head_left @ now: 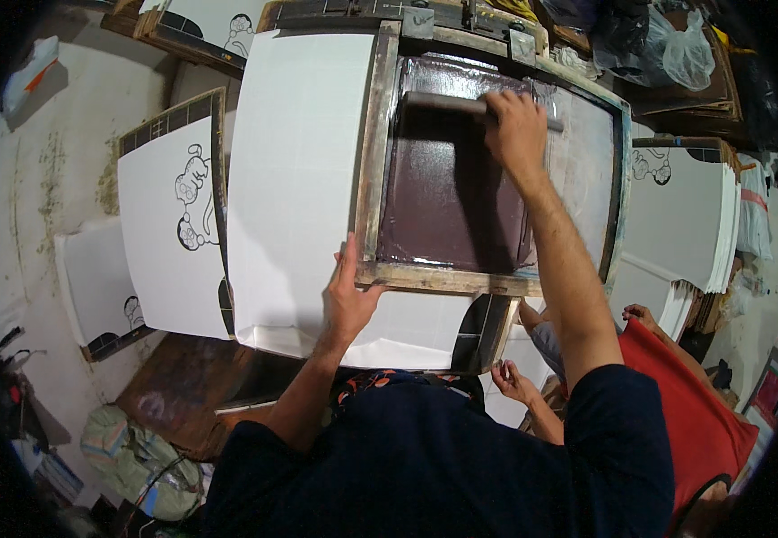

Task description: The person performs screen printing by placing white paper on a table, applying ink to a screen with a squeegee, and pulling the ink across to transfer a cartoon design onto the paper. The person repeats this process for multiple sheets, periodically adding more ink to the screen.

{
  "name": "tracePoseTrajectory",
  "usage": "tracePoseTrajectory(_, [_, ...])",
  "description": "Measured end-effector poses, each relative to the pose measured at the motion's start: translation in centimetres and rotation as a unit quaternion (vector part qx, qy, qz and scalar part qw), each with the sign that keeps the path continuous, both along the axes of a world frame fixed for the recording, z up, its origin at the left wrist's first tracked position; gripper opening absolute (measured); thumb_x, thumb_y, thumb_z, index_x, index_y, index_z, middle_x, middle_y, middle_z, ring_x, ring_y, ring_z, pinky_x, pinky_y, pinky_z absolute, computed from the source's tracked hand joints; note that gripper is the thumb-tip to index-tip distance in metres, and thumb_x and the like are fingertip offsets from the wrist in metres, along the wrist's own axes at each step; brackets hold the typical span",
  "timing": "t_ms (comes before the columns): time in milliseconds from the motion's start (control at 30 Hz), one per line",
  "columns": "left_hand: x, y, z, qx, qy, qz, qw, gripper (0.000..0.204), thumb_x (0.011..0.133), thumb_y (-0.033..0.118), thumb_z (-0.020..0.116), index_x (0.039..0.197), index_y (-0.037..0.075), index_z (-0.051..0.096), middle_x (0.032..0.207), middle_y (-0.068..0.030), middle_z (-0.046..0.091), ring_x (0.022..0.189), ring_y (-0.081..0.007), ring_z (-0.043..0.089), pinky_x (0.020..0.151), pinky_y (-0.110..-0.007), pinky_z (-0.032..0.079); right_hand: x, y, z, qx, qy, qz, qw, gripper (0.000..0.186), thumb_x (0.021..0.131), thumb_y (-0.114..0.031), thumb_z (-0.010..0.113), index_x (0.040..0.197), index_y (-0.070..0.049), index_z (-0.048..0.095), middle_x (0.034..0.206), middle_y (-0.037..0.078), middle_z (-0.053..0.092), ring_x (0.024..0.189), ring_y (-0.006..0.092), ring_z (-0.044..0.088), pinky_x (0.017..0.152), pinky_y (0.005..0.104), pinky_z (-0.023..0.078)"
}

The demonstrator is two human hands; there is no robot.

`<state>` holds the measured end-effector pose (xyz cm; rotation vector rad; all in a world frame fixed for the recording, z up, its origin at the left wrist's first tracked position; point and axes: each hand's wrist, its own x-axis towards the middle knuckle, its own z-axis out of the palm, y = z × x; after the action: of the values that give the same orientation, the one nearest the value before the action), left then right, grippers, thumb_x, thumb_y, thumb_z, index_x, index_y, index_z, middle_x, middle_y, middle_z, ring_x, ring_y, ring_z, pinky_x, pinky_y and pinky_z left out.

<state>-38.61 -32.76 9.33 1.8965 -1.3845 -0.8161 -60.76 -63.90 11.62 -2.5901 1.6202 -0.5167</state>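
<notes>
My right hand [512,125] grips a dark squeegee [443,102] lying across the upper part of a screen coated in dark purplish-brown ink [429,197]. My left hand [353,291] holds the lower-left corner of the screen's wooden frame [447,276], fingers along its outer edge. Beneath and left of the screen lies a large white sheet [295,161] on a board, with a dark printed shape at its lower right. Metal clamps [418,24] sit at the frame's top. The squeegee's blade is hidden.
Printed white sheets with cartoon figures lie on boards at left [165,179] and right [671,206]. A co-worker in red [685,386] is at lower right, hands [514,386] near the board. Plastic bags [685,58] pile at upper right; a sack [138,457] sits lower left.
</notes>
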Motion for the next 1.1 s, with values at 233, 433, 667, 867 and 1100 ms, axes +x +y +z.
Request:
tracePoseTrajectory(233, [-0.1, 0.1, 0.0, 0.006, 0.01, 0.006, 1.0, 0.103, 0.074, -0.001, 0.082, 0.161, 0.002, 0.027, 0.144, -0.0293, 0.056, 0.136, -0.0463, 0.052, 0.122, -0.049, 0.037, 1.7, -8.4, -1.4, -0.084, -0.005, -0.014, 0.996, 0.039, 0.08, -0.015, 0.078, 0.119, -0.02, 0.073, 0.11, 0.004, 0.07, 0.105, 0.0296, 0.063, 0.092, 0.0469, 0.046])
tracePoseTrajectory(433, [0.0, 0.3, -0.4, 0.011, 0.023, 0.003, 1.0, 0.103, 0.075, -0.002, 0.081, 0.162, 0.004, 0.026, 0.146, -0.0302, 0.054, 0.137, -0.0458, 0.051, 0.122, -0.049, 0.035, -0.2, 1.8, -0.6, -0.002, 0.018, -0.009, 1.0, 0.036, 0.078, -0.017, 0.081, 0.112, -0.018, 0.072, 0.104, 0.008, 0.066, 0.102, 0.0326, 0.061, 0.085, 0.0478, 0.046])
tracePoseTrajectory(667, [0.1, 0.2, -0.7, -0.029, -0.008, 0.012, 0.999, 0.107, 0.076, 0.004, 0.088, 0.164, 0.009, 0.026, 0.137, -0.0243, 0.064, 0.125, -0.0337, 0.065, 0.112, -0.042, 0.047, -2.0, 25.0, 3.7, 0.157, 0.016, -0.019, 0.987, 0.052, 0.068, -0.003, 0.081, 0.117, -0.015, 0.07, 0.115, 0.005, 0.068, 0.108, 0.0294, 0.06, 0.095, 0.0454, 0.043])
tracePoseTrajectory(867, [-0.1, -1.5, 9.0, -0.082, 0.166, -0.002, 0.983, 0.103, 0.078, 0.002, 0.087, 0.161, 0.0, 0.027, 0.136, -0.0189, 0.066, 0.117, -0.0219, 0.067, 0.098, -0.034, 0.057, -1.9, 26.1, 9.5, -0.037, -0.064, -0.014, 0.997, 0.05, 0.072, -0.026, 0.086, 0.116, -0.013, 0.069, 0.112, 0.007, 0.065, 0.111, 0.0281, 0.057, 0.101, 0.0481, 0.039])
tracePoseTrajectory(1100, [5.7, -8.8, 18.0, -0.332, 0.279, -0.078, 0.898, 0.09, 0.089, 0.008, 0.082, 0.159, -0.006, 0.027, 0.139, -0.0279, 0.06, 0.111, -0.0226, 0.069, 0.094, -0.035, 0.058, -5.9, 10.9, 24.0, -0.321, -0.044, -0.003, 0.946, 0.049, 0.077, -0.04, 0.09, 0.107, -0.004, 0.076, 0.095, 0.014, 0.077, 0.084, 0.0322, 0.074, 0.079, 0.0357, 0.056])
